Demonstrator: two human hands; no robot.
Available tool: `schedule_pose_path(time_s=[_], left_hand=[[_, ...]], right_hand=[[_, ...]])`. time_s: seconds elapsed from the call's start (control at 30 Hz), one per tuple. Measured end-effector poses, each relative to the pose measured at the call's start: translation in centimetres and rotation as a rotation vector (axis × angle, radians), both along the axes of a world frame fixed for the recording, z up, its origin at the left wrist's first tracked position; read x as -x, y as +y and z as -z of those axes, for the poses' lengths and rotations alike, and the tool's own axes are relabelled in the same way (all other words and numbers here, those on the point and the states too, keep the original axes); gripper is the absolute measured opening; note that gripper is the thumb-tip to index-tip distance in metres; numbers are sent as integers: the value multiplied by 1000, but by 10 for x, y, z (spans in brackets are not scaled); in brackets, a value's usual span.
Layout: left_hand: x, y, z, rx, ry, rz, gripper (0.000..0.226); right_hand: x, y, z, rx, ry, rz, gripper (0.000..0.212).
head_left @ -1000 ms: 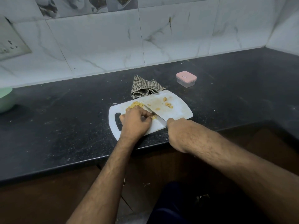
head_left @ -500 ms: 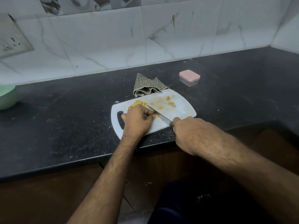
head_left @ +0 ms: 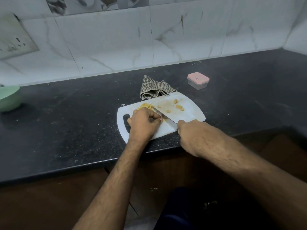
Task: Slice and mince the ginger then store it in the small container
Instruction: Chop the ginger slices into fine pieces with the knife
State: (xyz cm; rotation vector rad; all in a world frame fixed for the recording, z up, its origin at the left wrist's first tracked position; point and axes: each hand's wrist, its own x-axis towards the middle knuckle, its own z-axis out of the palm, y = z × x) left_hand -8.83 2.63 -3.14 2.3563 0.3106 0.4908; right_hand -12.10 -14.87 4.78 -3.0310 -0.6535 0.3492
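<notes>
Both hands are down on the white cutting board [head_left: 191, 113], which sits near the front edge of the dark counter [head_left: 66, 130] with its handle slot to the left. The right hand [head_left: 192, 135] is curled round the knife handle, which is buried in the fist, and the knife [head_left: 163, 116] runs from there up and to the left, its blade laid across the board with the tip reaching the heap of minced ginger [head_left: 146, 106]. The left hand [head_left: 143, 124] sits just beside the blade with its fingers bent under and the thumb tucked toward the steel; a scrap of yellow ginger peeks out at the fingertips, right against the knife, though how much the fingers pinch is hidden beneath the knuckles. A few loose ginger chunks [head_left: 178, 107] lie scattered on the far right half of the board, apart from the blade. The small container [head_left: 198, 80], clear with its pink lid on, stands on the counter beyond the board's right end, well apart from both hands. A checked cloth [head_left: 155, 87] is bunched up at the board's far edge, touching it. Away at the left edge of the counter, a pale green bowl [head_left: 9, 98] is partly out of view.
</notes>
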Motion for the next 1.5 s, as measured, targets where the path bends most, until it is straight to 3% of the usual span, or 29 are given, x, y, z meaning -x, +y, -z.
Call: schedule_pose_path(time_s=[0.2,0.37,0.6,0.8,0.9,1.07,1.5], left_hand=[[-2,6,4,15,-18,-2,34],[-2,0,2,-34,-11,0,38],[0,5,4,20,-34,-69,40],[1,2,1,-6,-13,-61,36],[3,2,-1,-8,-14,-63,38],[1,0,0,29,-25,-51,39],[1,1,-3,-42,25,-59,36]], right_hand=[[7,-5,-3,12,-19,-29,27],[6,-2,-4,49,25,0,40],[1,8,2,33,38,6,34],[-6,-8,-5,-30,57,45,3],[-5,-8,-5,-30,57,46,2],[1,-9,-6,31,12,27,20],[12,-1,-11,74,35,17,29]])
